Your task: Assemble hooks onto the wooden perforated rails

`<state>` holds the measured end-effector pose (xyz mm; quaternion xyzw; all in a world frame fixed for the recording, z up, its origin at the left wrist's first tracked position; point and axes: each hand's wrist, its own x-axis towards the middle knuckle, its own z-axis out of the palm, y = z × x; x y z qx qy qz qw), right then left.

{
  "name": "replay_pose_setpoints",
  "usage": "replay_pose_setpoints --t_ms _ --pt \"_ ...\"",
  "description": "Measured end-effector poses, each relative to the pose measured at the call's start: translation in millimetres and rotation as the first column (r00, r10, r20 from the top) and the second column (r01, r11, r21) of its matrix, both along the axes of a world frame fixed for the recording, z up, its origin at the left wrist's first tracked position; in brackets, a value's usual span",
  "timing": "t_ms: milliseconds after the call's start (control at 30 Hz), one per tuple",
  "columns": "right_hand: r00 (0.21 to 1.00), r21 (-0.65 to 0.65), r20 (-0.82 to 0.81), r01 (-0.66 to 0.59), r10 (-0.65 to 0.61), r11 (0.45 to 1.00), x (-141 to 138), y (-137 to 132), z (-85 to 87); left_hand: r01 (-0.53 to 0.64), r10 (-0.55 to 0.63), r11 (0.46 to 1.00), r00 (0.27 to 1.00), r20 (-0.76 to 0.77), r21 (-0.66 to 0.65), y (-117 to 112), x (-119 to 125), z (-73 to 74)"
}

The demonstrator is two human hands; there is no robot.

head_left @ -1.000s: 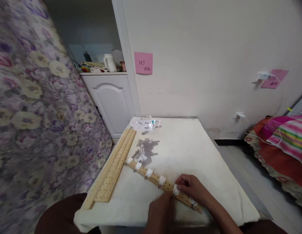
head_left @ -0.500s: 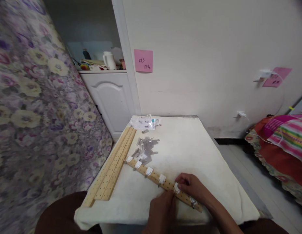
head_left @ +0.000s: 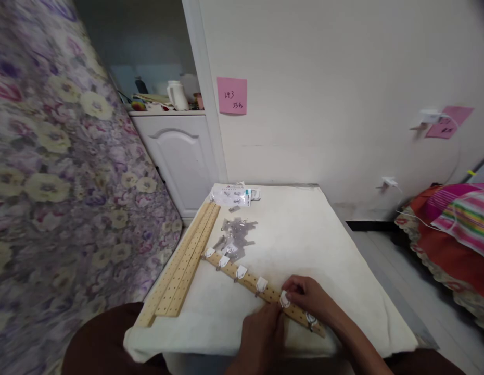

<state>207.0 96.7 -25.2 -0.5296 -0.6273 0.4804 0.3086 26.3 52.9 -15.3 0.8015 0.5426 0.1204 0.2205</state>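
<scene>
White tag (head_left: 284,298) on a perforated wooden strip (head_left: 250,282) slanting lower-right is pinched from its right by the right hand (head_left: 311,298), the left hand (head_left: 261,327) being unreadable.

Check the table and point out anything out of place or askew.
The leftmost wooden strip juts nearer the person than the two beside it, and one small grey piece lies apart from the jumbled grey heap. Nothing looks visibly broken.

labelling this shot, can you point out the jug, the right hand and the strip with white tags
Jug (head_left: 179,96): head view, on its body
Right hand (head_left: 310,296): head view, on its back
Strip (head_left: 270,295): head view, on bare wood near its middle
</scene>
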Motion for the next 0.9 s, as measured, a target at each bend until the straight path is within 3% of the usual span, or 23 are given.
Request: replay_pose_setpoints --t_ms 233,500,900 --pt "1.0 -0.021 -0.002 0.025 -0.025 0.999 -2.6 0.7 -3.6 -0.008 0.007 1.0 0.999 -0.041 -0.012 1.7 0.1 0.5" --pt "0.989 -0.056 0.12 0.094 -0.087 0.994 -5.9 3.5 -1.0 -0.003 0.002 0.999 1.0 -0.022 -0.035 0.6 -0.4 3.2" --pt "0.994 -0.107 0.088 0.077 -0.067 0.991 -6.0 8.6 -3.1 0.011 -0.011 0.999 1.0 0.013 -0.033 0.6 -1.0 -0.7"
